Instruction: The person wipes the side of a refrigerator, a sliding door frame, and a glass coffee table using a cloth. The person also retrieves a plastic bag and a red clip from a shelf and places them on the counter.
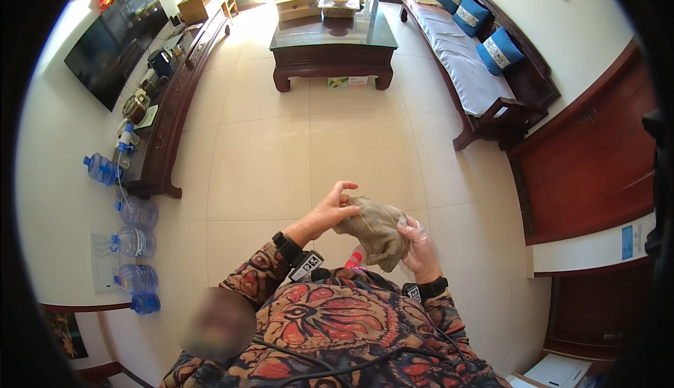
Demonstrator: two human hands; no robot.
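A crumpled grey-brown cloth (373, 227) is held up in front of my body, above the tiled floor. My left hand (333, 210) is bare and touches the cloth's left end, with the thumb against its front and the index finger raised. At the cloth's right edge, my right hand (420, 246) grips it through a clear plastic glove. Each wrist wears a black strap with a small patterned tag. Part of the left fingers is hidden behind the cloth.
Ahead stands a dark wooden coffee table (333, 61) bearing an open cardboard box (296, 1). A wooden sofa (463, 98) with blue cushions is at the right, near a red-brown door (590, 151). Along the left wall are a TV cabinet (176, 109) and several water bottles (136, 241). Cables cross my patterned top.
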